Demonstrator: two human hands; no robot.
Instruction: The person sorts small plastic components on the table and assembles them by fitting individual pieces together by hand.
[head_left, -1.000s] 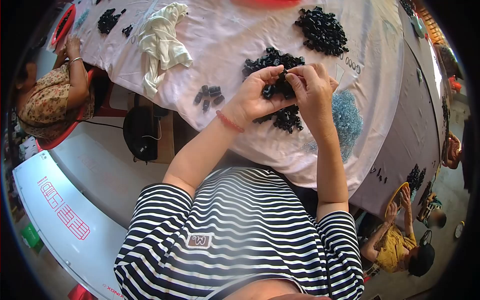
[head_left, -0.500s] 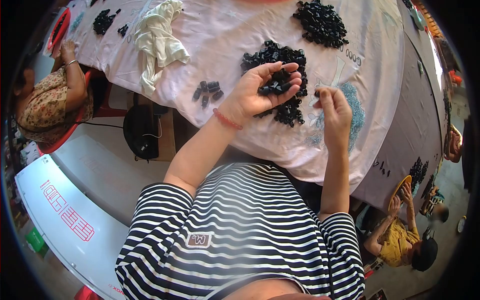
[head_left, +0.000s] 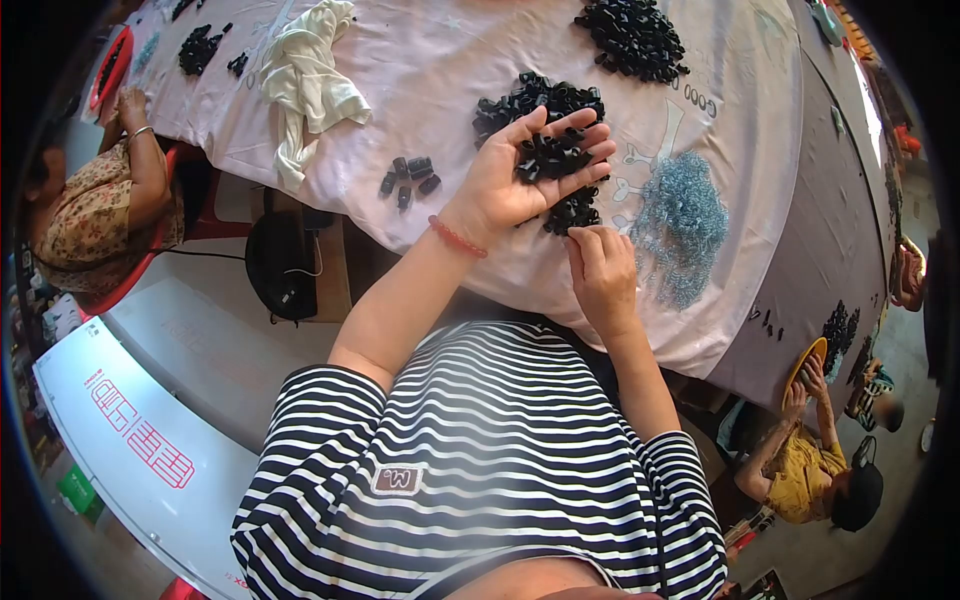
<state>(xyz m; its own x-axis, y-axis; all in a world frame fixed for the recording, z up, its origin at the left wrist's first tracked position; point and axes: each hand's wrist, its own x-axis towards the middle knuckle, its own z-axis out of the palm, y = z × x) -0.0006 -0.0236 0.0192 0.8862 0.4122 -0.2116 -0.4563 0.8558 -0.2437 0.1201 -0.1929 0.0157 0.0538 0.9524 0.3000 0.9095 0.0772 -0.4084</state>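
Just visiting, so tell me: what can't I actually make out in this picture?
All in the head view:
1. Whether the wearer's bare right hand pinches anything: its back hides the grip.
2. How many small black pieces the wearer's open left hand carries: they overlap.
3. Part of the loose glossy black heap: the left hand covers it.
4. Single bits of the translucent blue heap: too small.

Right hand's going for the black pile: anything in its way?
Nothing visible between the right hand and the pile's near end, right beside it; contact isn't clear. Farther up, the left hand, open with black pieces on it, hides the pile's middle.
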